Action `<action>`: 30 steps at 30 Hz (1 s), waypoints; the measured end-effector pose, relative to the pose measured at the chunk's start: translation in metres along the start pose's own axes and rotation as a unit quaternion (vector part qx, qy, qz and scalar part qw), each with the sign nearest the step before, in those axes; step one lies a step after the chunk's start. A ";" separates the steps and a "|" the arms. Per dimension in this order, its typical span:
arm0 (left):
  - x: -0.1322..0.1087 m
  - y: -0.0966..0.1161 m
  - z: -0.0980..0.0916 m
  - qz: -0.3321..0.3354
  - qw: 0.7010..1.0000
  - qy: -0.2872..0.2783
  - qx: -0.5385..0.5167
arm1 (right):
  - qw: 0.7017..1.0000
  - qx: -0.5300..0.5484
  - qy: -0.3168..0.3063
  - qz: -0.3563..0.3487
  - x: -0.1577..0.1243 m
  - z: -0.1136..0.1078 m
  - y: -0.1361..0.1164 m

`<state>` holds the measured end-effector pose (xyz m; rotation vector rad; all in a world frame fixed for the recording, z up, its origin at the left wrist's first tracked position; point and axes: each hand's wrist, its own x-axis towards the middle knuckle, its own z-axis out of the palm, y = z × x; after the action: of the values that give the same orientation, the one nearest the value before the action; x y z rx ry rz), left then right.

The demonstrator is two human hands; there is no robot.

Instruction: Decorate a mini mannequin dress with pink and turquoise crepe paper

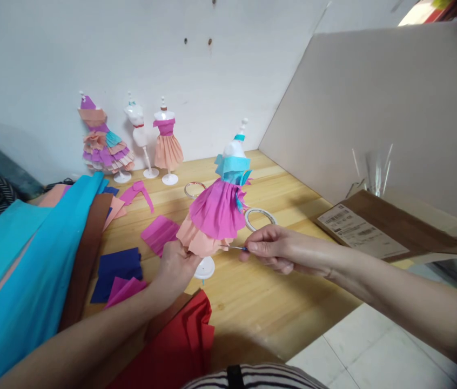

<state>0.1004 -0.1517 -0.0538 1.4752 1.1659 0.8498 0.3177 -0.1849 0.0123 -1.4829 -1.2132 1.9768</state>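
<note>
A small white dress form (234, 148) leans to the right in the middle of the table. It wears a paper dress (218, 210) with a turquoise top, a magenta pleated skirt and a peach lower layer. My left hand (177, 273) is closed at the peach hem (200, 237), its fingertips partly hidden behind the paper. Below it shows the round white base (205, 267). In my right hand (271, 247) is a thin metal tool (236, 248) with a blue part at the fingers. Its tip meets the hem's right edge; its exact kind is unclear.
Three more dress forms (169, 143) stand by the wall. Rolls of tape (261, 219) lie behind the dress. Turquoise paper (29, 259), blue pieces (117, 273) and red paper (175, 346) lie left and in front. A cardboard box (374, 227) is at the right.
</note>
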 end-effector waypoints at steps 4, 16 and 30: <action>-0.001 0.002 0.000 0.009 0.999 -0.018 -0.025 | 1.000 0.004 -0.005 -0.005 0.000 -0.001 0.001; 0.002 -0.009 0.001 0.019 1.000 0.001 -0.013 | 0.994 -0.095 0.009 -0.062 0.004 -0.002 0.002; 0.005 -0.009 0.001 -0.003 0.996 -0.023 -0.082 | 0.986 -0.140 -0.001 -0.089 -0.008 -0.001 0.010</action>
<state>0.1010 -0.1470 -0.0635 1.3498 1.0404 0.8818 0.3233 -0.1963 0.0090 -1.4393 -1.6182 1.7461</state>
